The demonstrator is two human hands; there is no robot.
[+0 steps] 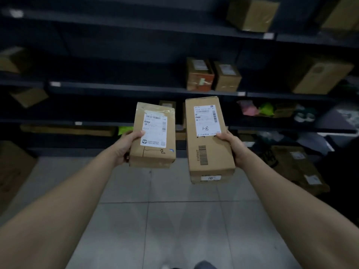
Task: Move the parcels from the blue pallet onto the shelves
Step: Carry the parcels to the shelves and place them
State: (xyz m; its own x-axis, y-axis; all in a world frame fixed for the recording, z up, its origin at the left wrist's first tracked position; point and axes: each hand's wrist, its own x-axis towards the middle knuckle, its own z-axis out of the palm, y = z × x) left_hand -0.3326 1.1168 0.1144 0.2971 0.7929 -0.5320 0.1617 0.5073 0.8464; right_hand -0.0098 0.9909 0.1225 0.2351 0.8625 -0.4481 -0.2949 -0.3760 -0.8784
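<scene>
The short taped box [153,135] is clamped in the left hand [124,147] and the long carton [208,140] in the right hand [234,147], both held lengthwise toward the dark shelves [120,88] ahead.

left hand [124,146]: small parcel [153,135] | right hand [232,145]: long parcel [208,139], beside | shelves [136,90] behind
</scene>
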